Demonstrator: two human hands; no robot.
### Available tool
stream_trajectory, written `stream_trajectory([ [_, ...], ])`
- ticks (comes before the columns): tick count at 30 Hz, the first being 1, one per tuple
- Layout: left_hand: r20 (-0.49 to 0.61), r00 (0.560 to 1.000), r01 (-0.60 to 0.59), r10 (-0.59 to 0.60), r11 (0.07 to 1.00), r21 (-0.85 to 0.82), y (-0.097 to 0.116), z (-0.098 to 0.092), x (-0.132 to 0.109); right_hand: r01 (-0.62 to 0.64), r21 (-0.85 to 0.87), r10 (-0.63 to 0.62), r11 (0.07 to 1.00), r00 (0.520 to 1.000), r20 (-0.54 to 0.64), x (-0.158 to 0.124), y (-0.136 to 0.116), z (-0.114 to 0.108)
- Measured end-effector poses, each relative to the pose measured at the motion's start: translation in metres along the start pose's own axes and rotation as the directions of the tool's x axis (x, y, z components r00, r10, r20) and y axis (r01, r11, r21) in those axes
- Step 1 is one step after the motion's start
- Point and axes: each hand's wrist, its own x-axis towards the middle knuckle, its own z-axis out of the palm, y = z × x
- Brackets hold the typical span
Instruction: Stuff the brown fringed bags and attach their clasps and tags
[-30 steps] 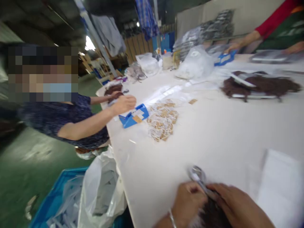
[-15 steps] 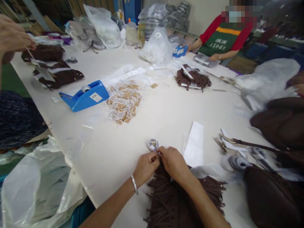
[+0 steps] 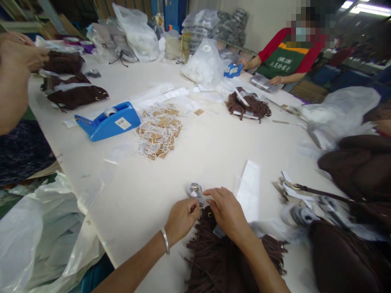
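Note:
A brown fringed bag (image 3: 226,256) lies at the near edge of the white table (image 3: 214,150). Both my hands rest on its top end. My left hand (image 3: 181,217), with a metal bangle at the wrist, is closed in a pinch at the bag's top. My right hand (image 3: 227,211) is curled over the fringe beside it, fingertips meeting the left ones. A small round silvery wrapped piece (image 3: 194,189) lies on the table just beyond my fingertips. What my fingers pinch is too small to name.
A blue tape dispenser (image 3: 108,121) and a heap of string tags (image 3: 159,130) lie mid-table. More brown bags sit at left (image 3: 75,95), centre (image 3: 249,106) and right (image 3: 360,167). A white paper strip (image 3: 249,189) lies near my right hand. One person sits opposite, another's arm at left.
The camera swung from the left side of the table to the centre, then steadied. My hands stayed at the bag's top; the silvery piece now lies apart from my fingers.

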Motion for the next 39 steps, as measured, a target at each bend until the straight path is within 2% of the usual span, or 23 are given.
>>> stream_trajectory([
  [2, -0.029, 0.998, -0.049, 0.054, 0.990, 0.134, 0.002, 0.000, -0.004, -0.017, 0.019, 0.016, 1.000, 0.999, 0.036, 0.003, -0.004, -0.002],
  [4, -0.033, 0.996, -0.076, 0.084, 0.977, 0.201, 0.004, 0.003, -0.007, -0.091, 0.027, 0.088, 0.996, 0.993, 0.083, 0.009, -0.007, 0.001],
  [6, -0.032, 0.997, -0.063, 0.073, 0.967, 0.246, 0.005, 0.009, -0.011, -0.165, 0.045, 0.158, 0.985, 0.980, 0.122, 0.018, -0.009, 0.007],
  [10, -0.034, 0.997, -0.053, 0.070, 0.932, 0.359, 0.005, 0.017, -0.014, -0.219, 0.146, 0.195, 0.965, 0.968, 0.160, 0.033, -0.007, 0.018],
  [13, 0.046, 0.987, -0.157, 0.153, 0.885, 0.438, 0.002, 0.010, -0.011, -0.264, 0.181, 0.235, 0.948, 0.958, 0.167, 0.037, -0.003, 0.020],
  [14, 0.104, 0.978, -0.206, 0.179, 0.883, 0.422, 0.000, 0.005, -0.008, -0.273, 0.188, 0.243, 0.943, 0.955, 0.168, 0.037, -0.001, 0.020],
  [16, 0.248, 0.951, -0.251, 0.184, 0.929, 0.271, -0.004, -0.008, -0.002, -0.280, 0.204, 0.250, 0.938, 0.955, 0.159, 0.035, 0.000, 0.020],
  [18, 0.363, 0.919, -0.196, 0.154, 0.977, 0.083, -0.007, -0.021, 0.004, -0.274, 0.221, 0.248, 0.936, 0.959, 0.140, 0.032, 0.002, 0.021],
  [20, 0.406, 0.906, -0.126, 0.117, 0.992, -0.005, -0.007, -0.030, 0.004, -0.261, 0.235, 0.238, 0.936, 0.963, 0.123, 0.030, 0.003, 0.023],
  [22, 0.345, 0.931, -0.152, 0.115, 0.985, 0.083, -0.005, -0.038, -0.001, -0.258, 0.240, 0.237, 0.936, 0.965, 0.111, 0.030, 0.005, 0.024],
  [24, 0.233, 0.965, -0.176, 0.120, 0.956, 0.236, -0.004, -0.047, -0.009, -0.264, 0.236, 0.245, 0.935, 0.964, 0.107, 0.029, 0.006, 0.026],
  [26, 0.141, 0.987, -0.110, 0.071, 0.950, 0.292, -0.005, -0.058, -0.019, -0.271, 0.221, 0.252, 0.937, 0.962, 0.107, 0.028, 0.006, 0.026],
  [29, 0.115, 0.990, 0.072, -0.080, 0.995, 0.071, -0.011, -0.070, -0.032, -0.242, 0.131, 0.240, 0.961, 0.970, 0.031, 0.021, -0.002, 0.021],
  [31, 0.114, 0.988, 0.113, -0.103, 0.990, -0.082, -0.016, -0.072, -0.037, -0.157, 0.018, 0.158, 0.987, 0.984, -0.084, 0.011, -0.013, 0.015],
  [33, 0.118, 0.989, 0.107, -0.086, 0.977, -0.183, -0.018, -0.070, -0.040, -0.036, -0.052, 0.029, 0.998, 0.991, -0.127, 0.001, -0.026, 0.009],
  [36, 0.119, 0.990, 0.107, -0.074, 0.947, -0.304, -0.019, -0.065, -0.038, 0.111, -0.015, -0.111, 0.994, 0.994, -0.002, -0.011, -0.041, 0.006],
  [39, 0.119, 0.990, 0.113, -0.071, 0.908, -0.404, -0.016, -0.062, -0.034, 0.104, 0.021, -0.105, 0.994, 0.993, 0.049, -0.013, -0.045, 0.012],
])
